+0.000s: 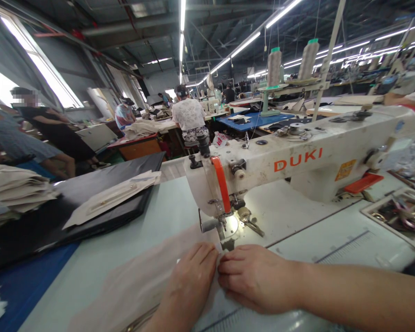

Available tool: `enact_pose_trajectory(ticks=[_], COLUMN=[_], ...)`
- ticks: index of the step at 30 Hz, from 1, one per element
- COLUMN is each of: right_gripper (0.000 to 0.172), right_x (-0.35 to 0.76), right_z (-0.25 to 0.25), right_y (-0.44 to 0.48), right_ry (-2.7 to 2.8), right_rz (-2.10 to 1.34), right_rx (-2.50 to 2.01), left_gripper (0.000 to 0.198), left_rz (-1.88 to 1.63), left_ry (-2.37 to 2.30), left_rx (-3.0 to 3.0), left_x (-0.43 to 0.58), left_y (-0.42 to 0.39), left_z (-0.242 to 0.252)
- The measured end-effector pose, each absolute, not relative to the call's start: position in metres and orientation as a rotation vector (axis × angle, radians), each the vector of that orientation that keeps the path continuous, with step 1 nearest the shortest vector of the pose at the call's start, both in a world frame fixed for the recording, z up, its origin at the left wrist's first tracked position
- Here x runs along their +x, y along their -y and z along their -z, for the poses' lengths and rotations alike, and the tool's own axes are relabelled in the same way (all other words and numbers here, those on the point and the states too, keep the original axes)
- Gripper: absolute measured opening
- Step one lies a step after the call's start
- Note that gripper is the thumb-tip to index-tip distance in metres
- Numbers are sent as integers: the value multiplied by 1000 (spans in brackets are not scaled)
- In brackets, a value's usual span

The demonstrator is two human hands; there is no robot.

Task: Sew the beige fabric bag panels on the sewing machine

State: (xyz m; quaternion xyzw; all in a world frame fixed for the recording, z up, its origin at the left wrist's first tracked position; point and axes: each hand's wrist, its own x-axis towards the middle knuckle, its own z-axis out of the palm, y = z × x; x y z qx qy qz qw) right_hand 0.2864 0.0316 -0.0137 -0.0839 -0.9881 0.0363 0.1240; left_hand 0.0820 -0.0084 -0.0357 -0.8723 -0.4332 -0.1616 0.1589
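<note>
A white DUKI sewing machine (pixel 297 161) stands on the pale table (pixel 152 216), its lamp lighting the presser foot (pixel 227 237). A piece of beige cloth (pixel 138 281) lies under the foot and spreads toward me. My left hand (pixel 190 281) lies flat on the cloth just before the foot, fingers together and stretched out. My right hand (pixel 256 276) rests beside it, fingers curled and pinching the cloth's edge close to the needle.
A black sheet (pixel 90 198) with a cream fabric piece (pixel 114 198) on it lies at the left, beside a stack of folded cloth (pixel 14 191). A tray of small parts (pixel 397 214) sits at the right. Other people work at tables behind.
</note>
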Motion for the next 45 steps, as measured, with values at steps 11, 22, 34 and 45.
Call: enact_pose_trajectory(ticks=[11, 22, 34, 45], right_gripper=[21, 16, 18, 22], right_x=[288, 280, 282, 286], right_z=[13, 8, 12, 15], right_y=[-40, -55, -63, -74], right_ry=[2839, 2799, 2774, 2776], right_rz=[-149, -79, 55, 123], right_rx=[-297, -663, -618, -717], left_gripper=[29, 33, 37, 35], left_rz=[546, 573, 504, 587], left_ry=[1257, 1399, 1605, 1449], left_rx=[-2481, -2488, -2515, -2537], left_x=[83, 75, 85, 91], left_y=[8, 23, 8, -14], left_z=[36, 34, 38, 39])
